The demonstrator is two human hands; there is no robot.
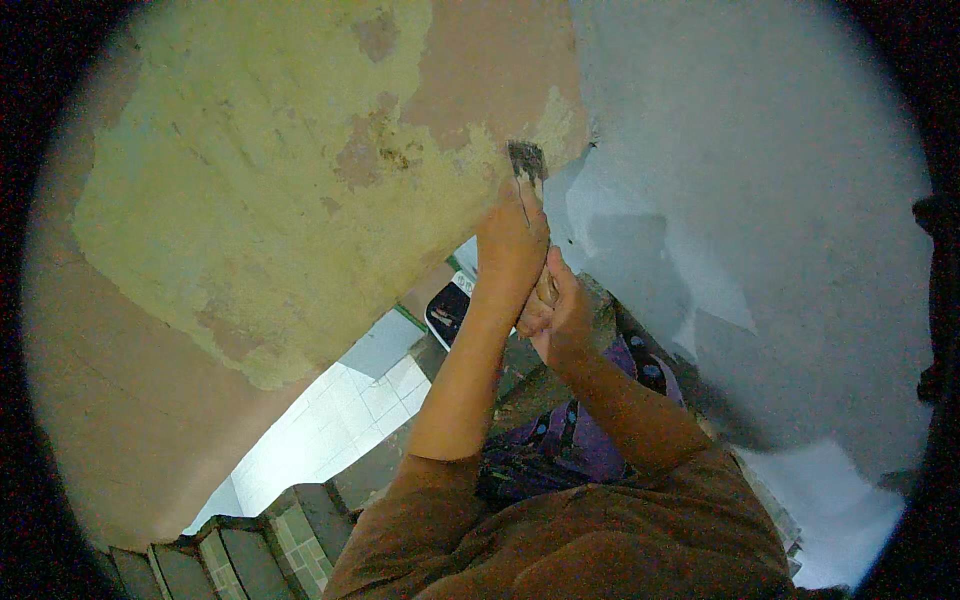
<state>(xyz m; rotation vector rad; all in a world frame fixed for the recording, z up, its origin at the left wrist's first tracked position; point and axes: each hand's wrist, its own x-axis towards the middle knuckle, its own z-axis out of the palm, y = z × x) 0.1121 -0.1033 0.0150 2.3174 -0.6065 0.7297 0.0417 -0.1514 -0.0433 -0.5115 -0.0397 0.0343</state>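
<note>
A scraper (525,160) with a dark, worn, flat blade points up at the patchy wall (280,190), its blade near the wall's right edge. My left hand (512,245) is closed round its upper part, just below the blade. Lower down, my right hand (565,310) grips the wooden handle's end, close against the left wrist. Over much of the wall, a yellowish rough layer shows between areas of pinkish-brown coating. Whether the blade touches the surface, I cannot tell.
Tiled stairs (270,550) descend at the lower left, beside a white tiled floor (340,425). A white-rimmed container with a dark inside (446,312) stands below my hands. To the right rises a pale grey wall (780,180) with shadows on it.
</note>
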